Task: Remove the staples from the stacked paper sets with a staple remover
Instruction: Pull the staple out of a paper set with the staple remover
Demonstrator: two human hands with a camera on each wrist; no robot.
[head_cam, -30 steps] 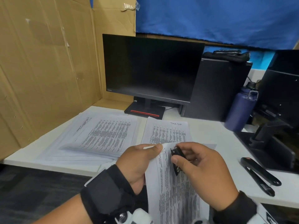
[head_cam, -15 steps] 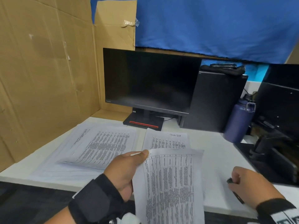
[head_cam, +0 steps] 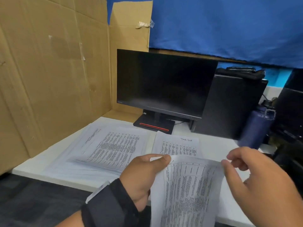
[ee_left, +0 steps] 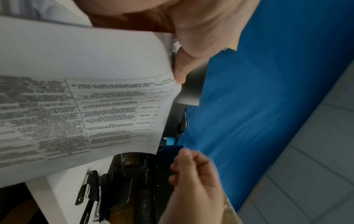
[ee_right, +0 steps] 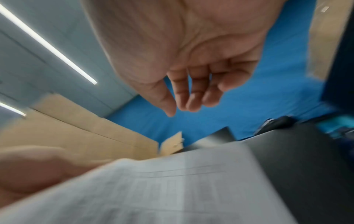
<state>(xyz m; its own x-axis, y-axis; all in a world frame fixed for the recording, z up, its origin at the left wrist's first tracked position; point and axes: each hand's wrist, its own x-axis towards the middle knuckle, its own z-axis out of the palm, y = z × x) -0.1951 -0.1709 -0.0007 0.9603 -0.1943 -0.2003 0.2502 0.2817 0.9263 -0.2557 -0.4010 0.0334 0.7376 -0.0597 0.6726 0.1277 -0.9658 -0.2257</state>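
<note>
Cardboard wall [head_cam: 49,76] along the desk's [head_cam: 213,145] left edge; beside it, toward the left edge, a fanned stack of printed sheets [head_cam: 105,149] lies flat, long axis running from near edge to far edge. Just right of it, a single sheet with handwriting at the top [head_cam: 177,145] lies in front of the dark monitor [head_cam: 164,82]. Over the desk's near edge — the left hand [head_cam: 142,176] pinches the held paper set [head_cam: 186,194] at its top left corner, thumb on the printed face, fingers behind; the left wrist view confirms the thumb pressed on that corner. The set's long axis runs toward the person, top edge toward the monitor, page sagging off the near edge. The right hand [head_cam: 255,181] is at the set's top right corner, fingers loosely curled, holding nothing — whether the fingertips touch the paper I cannot tell; blurred. Toward the right edge, a dark blue bottle [head_cam: 255,128]. In the left wrist view, a black stapler-like tool [ee_left: 90,191] lies on the desk's right part; whether it is the remover, unclear.
</note>
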